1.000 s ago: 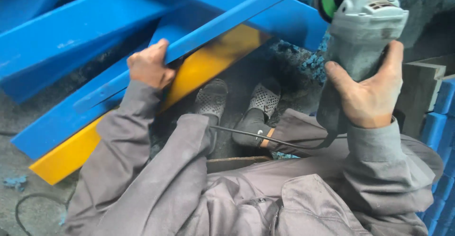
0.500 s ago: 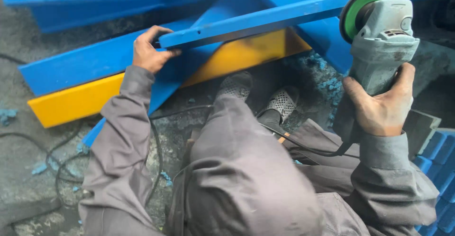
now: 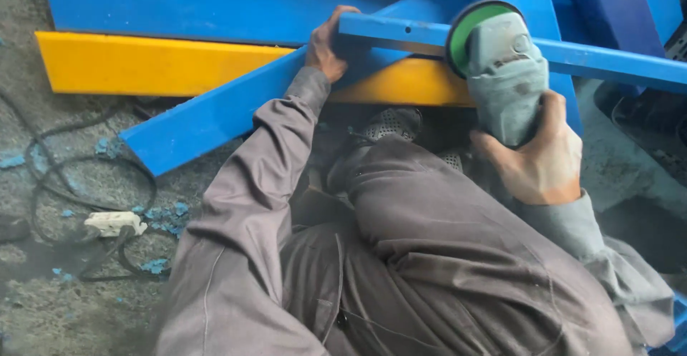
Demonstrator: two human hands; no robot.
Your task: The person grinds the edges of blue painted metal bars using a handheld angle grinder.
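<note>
My left hand [image 3: 325,47] grips the near end of a thin blue metal bar [image 3: 608,59] that runs off to the right. My right hand [image 3: 538,161] is wrapped around the body of a grey angle grinder [image 3: 505,77]. Its green disc [image 3: 466,30] rests against the blue bar, where a strip of bare metal shows. I am crouching, and my grey sleeves, knees and perforated shoes [image 3: 392,122] fill the lower part of the view. Under the bar lie a yellow beam [image 3: 154,64] and wider blue beams [image 3: 215,116].
Black cables [image 3: 68,177] loop over the grey concrete floor at the left, with a white plug block [image 3: 113,223] among them. Blue paint flakes [image 3: 161,216] are scattered on the floor. More blue metal parts [image 3: 615,5] stand at the top right.
The grinder has come down and leftwards, so its disc now meets the blue bar. The view has swung, showing more of the floor and cables at the left. Both hands keep their hold.
</note>
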